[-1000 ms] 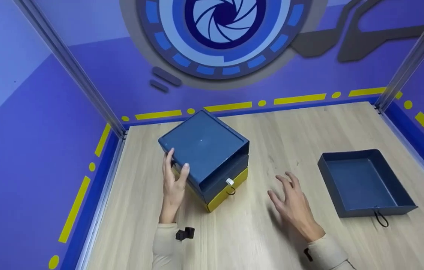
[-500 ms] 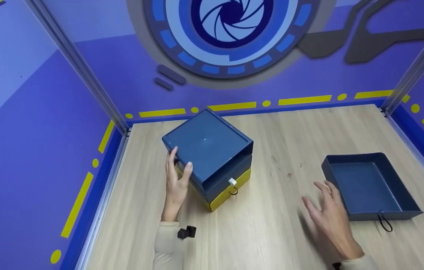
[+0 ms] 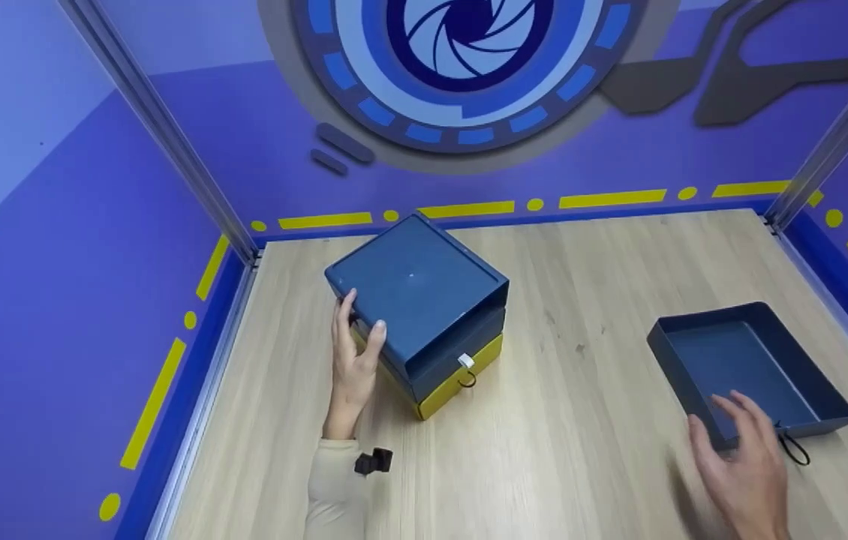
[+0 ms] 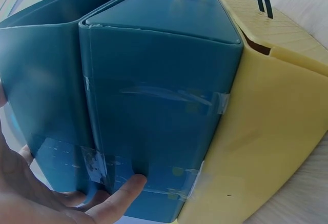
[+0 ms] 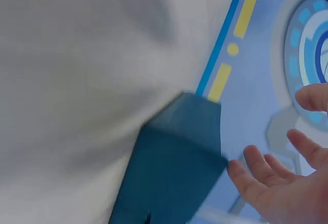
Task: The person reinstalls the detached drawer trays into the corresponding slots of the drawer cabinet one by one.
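Observation:
A small drawer unit [image 3: 413, 289] stands turned at an angle left of centre, dark blue above and yellow below. Its top slot gapes without a drawer. My left hand [image 3: 355, 367] rests on its side, fingers fairly straight, with fingertips near the top edge. In the left wrist view these fingers [image 4: 125, 196] press against the taped blue side wall. At the right lies a loose blue drawer [image 3: 739, 360] with a black loop [image 3: 795, 450] on its front. My right hand [image 3: 750, 469] is over its near left corner, fingers spread with nothing between them.
The wooden table [image 3: 566, 420] bears both things. A purple-blue printed back wall [image 3: 469, 172] stands close behind the unit, and side walls with metal posts [image 3: 169, 142] bound the table left and right. A yellow drawer [image 3: 461, 379] forms the unit's bottom layer.
My right hand has moved right, from the middle of the table to the loose drawer's near end. The left hand has stayed on the unit's side. The view has shifted slightly.

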Motion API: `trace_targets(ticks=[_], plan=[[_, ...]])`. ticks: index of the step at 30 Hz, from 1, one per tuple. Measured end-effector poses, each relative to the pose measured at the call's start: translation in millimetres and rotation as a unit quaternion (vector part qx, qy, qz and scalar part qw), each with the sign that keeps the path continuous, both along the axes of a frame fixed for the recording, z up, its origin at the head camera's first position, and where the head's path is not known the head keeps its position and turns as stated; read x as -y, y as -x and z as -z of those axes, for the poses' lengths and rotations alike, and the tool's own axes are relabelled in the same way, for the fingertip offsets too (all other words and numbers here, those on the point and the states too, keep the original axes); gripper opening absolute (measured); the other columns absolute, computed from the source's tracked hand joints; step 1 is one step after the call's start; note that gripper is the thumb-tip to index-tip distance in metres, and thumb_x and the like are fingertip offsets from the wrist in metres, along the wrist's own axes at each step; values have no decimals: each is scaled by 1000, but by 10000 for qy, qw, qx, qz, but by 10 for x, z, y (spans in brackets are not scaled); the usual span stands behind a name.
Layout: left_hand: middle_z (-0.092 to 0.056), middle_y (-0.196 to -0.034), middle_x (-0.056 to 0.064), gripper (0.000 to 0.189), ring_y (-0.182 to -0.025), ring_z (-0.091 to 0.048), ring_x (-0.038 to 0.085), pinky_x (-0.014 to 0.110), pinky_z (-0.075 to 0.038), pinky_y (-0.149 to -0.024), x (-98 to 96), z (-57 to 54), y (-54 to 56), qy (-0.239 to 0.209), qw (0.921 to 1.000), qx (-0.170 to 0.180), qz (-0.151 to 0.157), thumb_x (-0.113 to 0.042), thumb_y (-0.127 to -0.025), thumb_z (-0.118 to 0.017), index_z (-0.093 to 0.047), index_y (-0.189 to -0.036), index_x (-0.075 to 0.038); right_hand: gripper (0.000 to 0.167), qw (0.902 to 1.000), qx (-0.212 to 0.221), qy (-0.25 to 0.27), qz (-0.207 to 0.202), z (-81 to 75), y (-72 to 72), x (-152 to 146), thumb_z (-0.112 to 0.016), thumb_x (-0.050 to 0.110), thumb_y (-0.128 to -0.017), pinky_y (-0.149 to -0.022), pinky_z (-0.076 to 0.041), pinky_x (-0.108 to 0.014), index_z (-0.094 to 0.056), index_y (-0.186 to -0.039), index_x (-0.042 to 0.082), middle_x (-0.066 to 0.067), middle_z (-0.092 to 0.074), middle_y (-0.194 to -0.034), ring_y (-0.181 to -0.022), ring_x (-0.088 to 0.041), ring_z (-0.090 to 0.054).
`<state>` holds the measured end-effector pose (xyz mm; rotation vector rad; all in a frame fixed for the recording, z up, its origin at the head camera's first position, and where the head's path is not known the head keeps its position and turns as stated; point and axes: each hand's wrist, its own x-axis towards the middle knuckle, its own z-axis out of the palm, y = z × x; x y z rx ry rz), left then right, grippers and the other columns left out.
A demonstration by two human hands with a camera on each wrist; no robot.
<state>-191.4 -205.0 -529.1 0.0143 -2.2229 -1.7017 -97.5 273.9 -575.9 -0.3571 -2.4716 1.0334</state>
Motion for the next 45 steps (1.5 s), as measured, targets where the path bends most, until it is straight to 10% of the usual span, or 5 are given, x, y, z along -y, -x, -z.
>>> trace_targets(ticks=[7, 18, 29, 35, 45], plan=[[-10, -180, 16, 73, -165, -12, 42, 77, -14, -125, 0, 11, -12, 7, 10000, 42, -34, -36, -104, -58, -29, -169, -22, 55, 9955, 719, 73, 611, -48, -45, -390, -70, 19, -100, -122, -30, -69, -56, -150, -2, -25, -42, -165, -152, -50, -39], [-11, -179, 15, 73, -165, -13, 41, 77, -15, -125, 4, 10, -16, 22, 10000, 19, -50, -35, -104, -58, -30, -169, -22, 63, 9630, 2300, -18, 1402, 83, -29, -654, -39, 12, -101, -126, -23, -68, -37, -162, -2, -24, -13, -177, -160, -51, -20], [-10, -180, 14, 73, -166, -12, 41, 77, -14, -125, -3, -9, -10, 16, 10000, 75, -42, -37, -104, -58, -29, -169, -23, 59, 9690, 2226, -736, 775, 207, 15, -768, -50, 11, -99, -114, -33, -75, -44, -157, -2, -28, -14, -175, -150, -58, -32], [-10, -180, 14, 73, -165, -13, 41, 77, -14, -125, -2, -11, -16, 41, 9999, 90, -50, -37, -103, -58, -29, -169, -23, 54, 9723, 1813, -1457, 230, 258, 30, -812, -82, 15, -91, -114, -33, -76, -60, -134, -8, -38, -36, -157, -140, -62, -39], [-11, -180, 14, 72, -165, -13, 41, 78, -14, -125, -6, 6, -7, 38, 10000, 21, -14, -36, -104, -58, -29, -169, -23, 49, 9769, 1296, -1663, 355, 300, -33, -750, -93, 13, -80, -104, -43, -75, -66, -115, -8, -37, -45, -142, -127, -58, -48]])
